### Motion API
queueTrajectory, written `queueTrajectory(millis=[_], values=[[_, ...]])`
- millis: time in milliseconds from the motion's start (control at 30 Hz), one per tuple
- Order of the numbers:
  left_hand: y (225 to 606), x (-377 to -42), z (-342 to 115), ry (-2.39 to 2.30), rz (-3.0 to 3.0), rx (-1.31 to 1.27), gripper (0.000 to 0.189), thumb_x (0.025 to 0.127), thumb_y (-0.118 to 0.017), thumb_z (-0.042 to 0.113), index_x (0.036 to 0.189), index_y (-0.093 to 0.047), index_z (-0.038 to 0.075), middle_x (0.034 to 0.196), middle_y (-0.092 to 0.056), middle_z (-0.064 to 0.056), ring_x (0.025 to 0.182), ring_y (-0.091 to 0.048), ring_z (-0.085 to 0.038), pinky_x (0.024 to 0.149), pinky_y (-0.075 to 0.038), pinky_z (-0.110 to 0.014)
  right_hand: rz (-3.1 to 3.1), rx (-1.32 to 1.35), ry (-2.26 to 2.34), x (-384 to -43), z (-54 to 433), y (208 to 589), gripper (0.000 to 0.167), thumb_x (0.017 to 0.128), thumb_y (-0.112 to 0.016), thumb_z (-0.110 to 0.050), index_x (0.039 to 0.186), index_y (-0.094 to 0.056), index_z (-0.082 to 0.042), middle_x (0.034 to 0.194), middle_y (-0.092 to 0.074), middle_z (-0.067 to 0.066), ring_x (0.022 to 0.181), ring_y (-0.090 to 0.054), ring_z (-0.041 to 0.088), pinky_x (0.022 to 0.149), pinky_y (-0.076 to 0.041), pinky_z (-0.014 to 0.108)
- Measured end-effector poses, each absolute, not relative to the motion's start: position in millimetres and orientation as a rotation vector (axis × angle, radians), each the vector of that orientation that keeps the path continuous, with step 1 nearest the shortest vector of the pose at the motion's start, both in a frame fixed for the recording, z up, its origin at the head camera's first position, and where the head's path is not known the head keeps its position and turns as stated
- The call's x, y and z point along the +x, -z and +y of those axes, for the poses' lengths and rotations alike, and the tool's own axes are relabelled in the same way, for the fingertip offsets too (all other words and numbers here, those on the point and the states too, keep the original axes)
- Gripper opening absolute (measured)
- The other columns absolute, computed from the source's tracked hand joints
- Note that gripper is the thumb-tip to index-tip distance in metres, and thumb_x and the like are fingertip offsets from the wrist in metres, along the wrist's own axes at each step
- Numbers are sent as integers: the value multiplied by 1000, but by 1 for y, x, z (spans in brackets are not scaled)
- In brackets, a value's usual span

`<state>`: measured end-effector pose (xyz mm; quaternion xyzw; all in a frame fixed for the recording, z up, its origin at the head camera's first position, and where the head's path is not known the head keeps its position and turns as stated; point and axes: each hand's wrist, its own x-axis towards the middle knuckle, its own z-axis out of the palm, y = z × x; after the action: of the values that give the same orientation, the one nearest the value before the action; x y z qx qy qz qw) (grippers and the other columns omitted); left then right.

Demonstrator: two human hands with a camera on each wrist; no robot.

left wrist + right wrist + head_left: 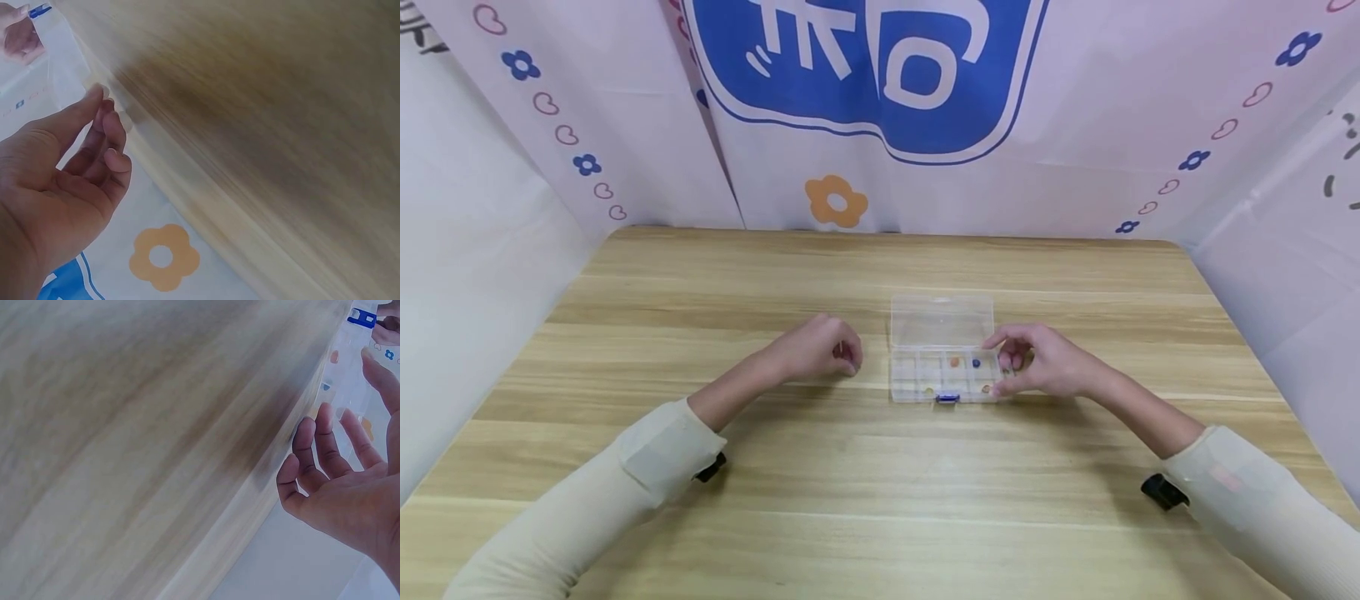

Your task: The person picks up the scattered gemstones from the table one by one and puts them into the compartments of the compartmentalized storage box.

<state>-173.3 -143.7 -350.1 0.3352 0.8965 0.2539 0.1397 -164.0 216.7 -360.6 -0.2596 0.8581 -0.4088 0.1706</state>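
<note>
A clear plastic compartment box (917, 377) lies on the table with its lid (942, 322) folded back, away from me. An orange bead (954, 362) and a dark blue bead (976, 363) sit in far-row compartments; a yellowish bead (928, 391) and an orange-brown one (986, 389) are in the near row. My right hand (1037, 360) holds the box's right end, thumb at the near corner and index finger near the hinge. Left of the box, low over the table, my left hand (816, 348) has its fingers curled, thumb and fingertips pinching a small pale piece (105, 92), partly hidden.
A blue latch (947, 398) is at the box's front edge. The wood-grain table (850, 483) meets a white printed cloth (1075, 192) along its back edge, with more cloth at both sides. Dark wrist cameras show below the sleeves.
</note>
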Motion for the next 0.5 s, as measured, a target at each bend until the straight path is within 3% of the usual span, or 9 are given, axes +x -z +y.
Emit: queueTrajectory(millis=[500], values=[[346,-174,-145,-877,2537,907,4,89,-80,2,90,-76,3,86,-74,0,80,-66,-13,75,-57,-27,2435,-721,1161,-165,217,363,55,76,-93,-9,122,-66,6,89,-62,9,84,-56,23,75,-50,25]])
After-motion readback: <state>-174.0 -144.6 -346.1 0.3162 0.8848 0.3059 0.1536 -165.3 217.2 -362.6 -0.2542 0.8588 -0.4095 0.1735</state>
